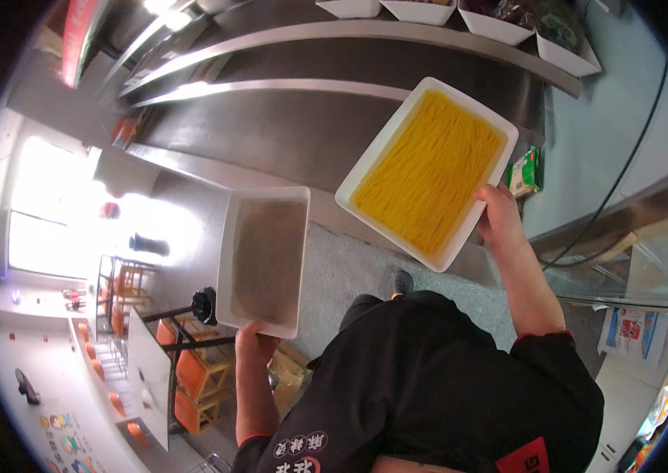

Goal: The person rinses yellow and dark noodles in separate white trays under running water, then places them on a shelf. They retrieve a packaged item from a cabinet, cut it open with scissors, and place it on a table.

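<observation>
In my left hand is a white rectangular tray, gripped by its near end. Its contents are greyish brown and look like fine strands, though blur leaves this uncertain. My right hand grasps the long right side of another white tray, thumb over the rim. Long yellow noodles fill that tray, lying mostly in one direction. Both trays are held up in front of me, apart from each other, with the noodle tray partly over the edge of the steel shelving.
White food containers line the upper steel shelf. A green-and-white packet sits right of the noodle tray, near a black cable. A white-topped table and orange chairs stand at left. Grey floor shows between the trays.
</observation>
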### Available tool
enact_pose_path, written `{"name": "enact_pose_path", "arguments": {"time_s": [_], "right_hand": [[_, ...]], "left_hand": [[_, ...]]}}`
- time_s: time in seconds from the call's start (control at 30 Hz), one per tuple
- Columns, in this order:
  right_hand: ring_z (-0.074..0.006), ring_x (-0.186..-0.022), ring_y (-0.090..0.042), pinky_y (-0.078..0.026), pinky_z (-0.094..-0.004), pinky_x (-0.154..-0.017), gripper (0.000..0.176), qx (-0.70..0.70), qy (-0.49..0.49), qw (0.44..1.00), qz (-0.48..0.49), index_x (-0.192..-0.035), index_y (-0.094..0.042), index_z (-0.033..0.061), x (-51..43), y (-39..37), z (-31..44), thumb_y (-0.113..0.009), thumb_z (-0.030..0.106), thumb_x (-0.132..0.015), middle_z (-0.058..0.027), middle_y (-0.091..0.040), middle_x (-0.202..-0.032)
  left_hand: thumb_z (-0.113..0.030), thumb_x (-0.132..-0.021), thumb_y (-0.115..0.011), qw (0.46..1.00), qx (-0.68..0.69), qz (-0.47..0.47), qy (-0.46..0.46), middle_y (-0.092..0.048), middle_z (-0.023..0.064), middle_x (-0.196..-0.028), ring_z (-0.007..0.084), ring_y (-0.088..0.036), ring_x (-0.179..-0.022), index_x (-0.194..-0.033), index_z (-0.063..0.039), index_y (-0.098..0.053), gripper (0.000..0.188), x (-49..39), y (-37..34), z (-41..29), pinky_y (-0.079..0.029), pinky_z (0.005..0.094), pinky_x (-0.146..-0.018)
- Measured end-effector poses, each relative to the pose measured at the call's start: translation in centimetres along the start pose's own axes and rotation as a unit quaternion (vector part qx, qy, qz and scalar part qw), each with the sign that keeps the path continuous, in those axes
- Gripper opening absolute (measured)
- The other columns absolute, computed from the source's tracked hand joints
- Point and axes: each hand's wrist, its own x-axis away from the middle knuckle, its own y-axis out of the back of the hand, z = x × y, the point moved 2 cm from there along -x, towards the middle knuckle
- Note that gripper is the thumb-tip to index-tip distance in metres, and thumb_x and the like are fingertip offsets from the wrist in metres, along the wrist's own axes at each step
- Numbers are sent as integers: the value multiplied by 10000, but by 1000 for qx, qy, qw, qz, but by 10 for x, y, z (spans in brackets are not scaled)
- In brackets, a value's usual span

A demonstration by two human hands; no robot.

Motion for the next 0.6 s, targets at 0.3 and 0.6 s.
{"name": "enact_pose_path", "arguments": {"time_s": [0.3,0.6], "right_hand": [[-265,-1091,-693,-595,-417,-890,531,-15,33,997,-61,-1389,-531,-4,-129,-3,15,-570,114,-873,-120,-666,-1234],[-258,-1078,-686,-577,-408,-900,541,-9,59,987,-148,-1383,-547,11,-201,8,31,-591,124,-855,-115,-657,-1239]], "left_hand": [[-73,-847,-588,990,-85,109,37,-674,115,-1085,287,-682,-836,-1220,-24,-603,376,-181,-166,-112,-526,396,-585],[-109,-865,-614,941,-215,251,74,-667,96,-981,248,-658,-782,-1164,-54,-622,304,-322,-321,-164,-520,381,-546]]}}
